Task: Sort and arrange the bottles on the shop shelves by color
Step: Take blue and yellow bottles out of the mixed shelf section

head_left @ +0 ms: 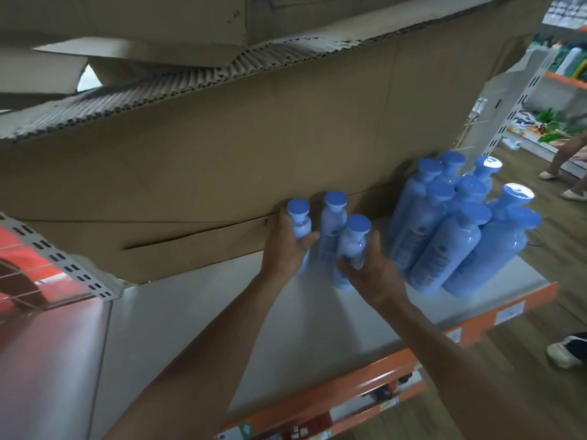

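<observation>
Three pale blue bottles with darker blue caps stand close together on the grey shelf [197, 315]. My left hand [286, 246] grips the leftmost bottle [300, 222] around its body. My right hand [370, 271] grips the nearest bottle [354, 241]. The middle bottle [332, 230] stands between them, at the back; whether a hand holds it too, I cannot tell. To the right, a cluster of several larger blue bottles [457, 227] stands on the same shelf near its right end.
A big brown cardboard box [222, 147] fills the back of the shelf right behind the bottles. The shelf has an orange front edge [349, 382]. A white slotted upright [508, 100] stands right. A person's feet [568, 182] and a shoe [568, 350] are on the wooden floor.
</observation>
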Motion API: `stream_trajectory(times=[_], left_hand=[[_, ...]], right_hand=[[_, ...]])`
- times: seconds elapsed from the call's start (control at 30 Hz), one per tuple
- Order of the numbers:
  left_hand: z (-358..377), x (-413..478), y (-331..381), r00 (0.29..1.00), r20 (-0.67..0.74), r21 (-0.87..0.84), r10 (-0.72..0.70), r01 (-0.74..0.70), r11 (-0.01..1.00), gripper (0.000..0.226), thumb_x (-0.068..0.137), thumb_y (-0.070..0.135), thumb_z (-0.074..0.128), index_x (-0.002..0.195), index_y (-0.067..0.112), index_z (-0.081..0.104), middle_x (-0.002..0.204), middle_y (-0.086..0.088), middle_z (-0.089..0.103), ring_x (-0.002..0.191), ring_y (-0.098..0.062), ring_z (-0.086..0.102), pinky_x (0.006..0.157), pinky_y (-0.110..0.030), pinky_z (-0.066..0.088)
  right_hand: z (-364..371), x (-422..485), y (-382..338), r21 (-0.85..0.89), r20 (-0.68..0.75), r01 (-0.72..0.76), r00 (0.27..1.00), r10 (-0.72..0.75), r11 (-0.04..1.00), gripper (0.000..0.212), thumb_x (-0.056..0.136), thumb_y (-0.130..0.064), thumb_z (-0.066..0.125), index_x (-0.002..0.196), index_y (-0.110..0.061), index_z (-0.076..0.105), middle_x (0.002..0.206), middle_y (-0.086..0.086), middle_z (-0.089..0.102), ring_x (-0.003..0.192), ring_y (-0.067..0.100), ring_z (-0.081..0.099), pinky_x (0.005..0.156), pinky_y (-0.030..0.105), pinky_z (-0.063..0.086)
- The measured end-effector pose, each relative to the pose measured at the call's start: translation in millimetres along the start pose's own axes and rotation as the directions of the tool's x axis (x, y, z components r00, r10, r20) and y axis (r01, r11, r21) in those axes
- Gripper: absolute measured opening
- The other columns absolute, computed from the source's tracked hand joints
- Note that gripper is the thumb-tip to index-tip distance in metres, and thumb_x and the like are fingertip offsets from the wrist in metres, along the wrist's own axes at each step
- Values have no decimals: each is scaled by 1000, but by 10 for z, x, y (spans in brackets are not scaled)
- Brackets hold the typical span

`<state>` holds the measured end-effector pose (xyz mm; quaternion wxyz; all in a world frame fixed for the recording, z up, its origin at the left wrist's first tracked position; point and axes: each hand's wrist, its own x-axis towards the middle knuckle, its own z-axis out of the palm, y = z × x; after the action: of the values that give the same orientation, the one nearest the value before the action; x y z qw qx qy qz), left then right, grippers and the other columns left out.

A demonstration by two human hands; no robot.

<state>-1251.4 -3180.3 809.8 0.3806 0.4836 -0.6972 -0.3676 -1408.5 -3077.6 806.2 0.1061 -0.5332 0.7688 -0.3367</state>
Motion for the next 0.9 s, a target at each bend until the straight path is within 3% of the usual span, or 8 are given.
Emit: stream_trajectory(times=[0.1,0.23,0.33,0.53,0.63,0.7,0.83,0.9], left_hand=[[-32,-41,-13,999,43,39,-33,31,999,56,83,31,76,125,25,38,123,8,54,108,-12,54,88,-33,44],[-75,-122,-28,996,85,96,-38,30,995,56,89,30,69,131,23,34,122,10,50,107,-13,54,83,-29,40],[-81,-95,-29,997,83,112,3,-13,994,57,89,29,70,134,17,36,126,7,49,113,-13,52,88,-28,39],[-9,-34,-40,998,69,115,-1,-7,993,62,86,33,73,133,20,36,129,3,53,114,-19,55,93,-40,48],[-32,-96,-69,998,64,97,-7,1,995,74,80,46,70,137,17,33,129,5,53,110,-16,55,85,-34,47],[-56,-152,-117,997,65,114,-28,21,993,78,82,41,73,142,17,29,133,5,51,113,-15,56,83,-31,46],[-216,-366,-234,995,85,209,-53,34,977,83,84,42,69,150,22,23,149,5,44,129,-13,51,98,-39,48],[-369,-561,-312,997,74,330,-35,9,944,79,90,41,65,153,19,23,153,1,40,135,-16,44,103,-40,45]], right_hand=[[-17,2,16,24,59,-43,997,42,999,58,83,-44,68,122,-25,31,94,-4,59,82,27,64,65,33,47],[27,24,-25,1,29,-6,1000,6,1000,57,82,-36,73,120,-17,35,91,-6,54,79,26,63,61,27,40],[36,41,-69,86,76,-49,996,43,995,53,84,-31,72,118,-20,32,97,-4,54,77,20,55,63,29,39],[48,48,-111,122,108,-66,993,53,990,57,85,-31,70,123,-23,29,112,4,61,87,26,62,67,31,41],[13,-32,-55,59,130,-40,991,32,997,61,83,-33,74,124,-15,33,119,9,62,98,31,64,70,34,47],[-47,-86,-7,-23,164,-28,986,31,999,65,82,-34,76,128,-9,37,125,13,59,106,32,62,78,37,50],[-191,-231,33,-430,306,156,952,-19,889,47,89,-47,62,123,-15,53,120,7,62,109,27,61,85,35,47],[-210,-306,-33,-495,358,219,933,-32,841,40,92,-49,56,119,-18,57,116,3,64,107,24,62,84,33,47]])
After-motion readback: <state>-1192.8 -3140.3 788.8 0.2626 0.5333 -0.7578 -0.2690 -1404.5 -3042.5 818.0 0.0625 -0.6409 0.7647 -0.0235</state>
